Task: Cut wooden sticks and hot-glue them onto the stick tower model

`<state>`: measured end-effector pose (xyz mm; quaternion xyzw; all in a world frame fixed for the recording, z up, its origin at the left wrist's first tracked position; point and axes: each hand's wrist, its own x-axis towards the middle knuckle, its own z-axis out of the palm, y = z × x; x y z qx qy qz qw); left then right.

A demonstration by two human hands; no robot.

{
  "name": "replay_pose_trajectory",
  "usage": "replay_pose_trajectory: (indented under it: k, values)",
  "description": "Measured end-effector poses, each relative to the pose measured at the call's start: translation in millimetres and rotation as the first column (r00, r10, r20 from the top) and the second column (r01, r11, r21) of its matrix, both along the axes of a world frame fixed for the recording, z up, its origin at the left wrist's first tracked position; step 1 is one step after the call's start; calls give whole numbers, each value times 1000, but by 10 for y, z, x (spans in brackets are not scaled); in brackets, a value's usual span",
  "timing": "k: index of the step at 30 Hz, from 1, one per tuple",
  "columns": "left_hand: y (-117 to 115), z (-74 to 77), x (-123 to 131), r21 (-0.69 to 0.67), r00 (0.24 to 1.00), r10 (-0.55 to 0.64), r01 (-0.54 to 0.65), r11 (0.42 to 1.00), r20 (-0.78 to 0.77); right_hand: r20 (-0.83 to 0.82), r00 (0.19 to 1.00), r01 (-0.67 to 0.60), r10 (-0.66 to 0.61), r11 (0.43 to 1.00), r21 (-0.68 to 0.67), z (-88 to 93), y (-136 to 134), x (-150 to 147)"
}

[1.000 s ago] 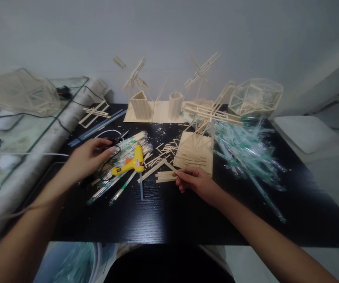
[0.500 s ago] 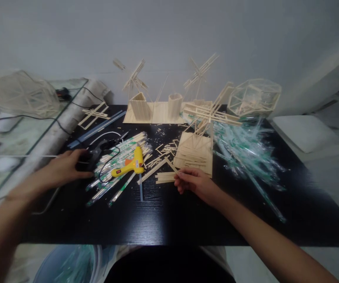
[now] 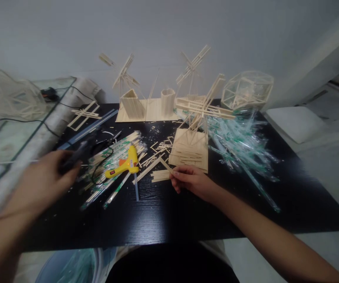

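My left hand point(image 3: 44, 181) is closed around a dark hand tool point(image 3: 79, 153), raised at the left of the table. Motion blur hides what kind of tool it is. With thumb and fingertips my right hand point(image 3: 189, 179) pinches a thin wooden stick point(image 3: 165, 164), which slants up and left. The stick's far end meets another wooden strip point(image 3: 147, 171) near the table's middle. Just left of my right hand lie several short wooden sticks point(image 3: 160, 176). A yellow glue gun point(image 3: 123, 165) with a glue stick in it rests between my hands, on wrapped stick bundles point(image 3: 110, 184).
A wooden windmill model point(image 3: 203, 110) stands on a square base point(image 3: 189, 151); more models stand along the wall. Plastic wrappers point(image 3: 242, 145) are heaped on the right. Loose stick scraps point(image 3: 163, 145) lie mid-table. A bin point(image 3: 98, 263) is below the front edge.
My left hand has lifted the dark tool toward me. My right hand keeps its pinch on the stick. The whole view has shifted slightly.
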<state>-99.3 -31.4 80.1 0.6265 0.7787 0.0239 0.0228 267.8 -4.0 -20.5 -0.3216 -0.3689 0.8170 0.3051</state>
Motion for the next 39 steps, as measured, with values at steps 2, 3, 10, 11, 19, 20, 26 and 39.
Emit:
replay_pose_trajectory:
  k: [2, 3, 10, 11, 19, 20, 26, 39]
  values:
    - [14, -99, 237, 62, 985, -135, 129, 990, 105, -32, 999, -29, 29, 1000, -6, 14, 0, 6]
    - [34, -157, 354, 115, 960, -240, 225, 968, 146, -48, 998, -40, 40, 999, -8, 20, 1, 11]
    - [188, -468, 883, 275, 739, -594, 528, 803, 316, -110, 992, -62, 62, 998, 3, 23, 15, 56]
    - [190, -486, 918, 269, 726, -602, 539, 798, 333, -115, 991, -62, 63, 998, 9, 15, 19, 61]
    - [132, -550, 992, 232, 700, -617, 574, 786, 359, -152, 985, -77, 88, 994, 75, -40, 21, 72]
    - [124, -547, 990, 234, 695, -628, 584, 777, 351, -150, 985, -78, 90, 993, 86, -34, 21, 75]
    - [79, -497, 1025, 242, 672, -665, 621, 746, 325, -128, 986, -88, 106, 987, 136, 32, 19, 101]
    - [69, -519, 1075, 219, 746, -619, 579, 785, 246, -141, 986, -67, 84, 991, 118, 35, -4, 103]
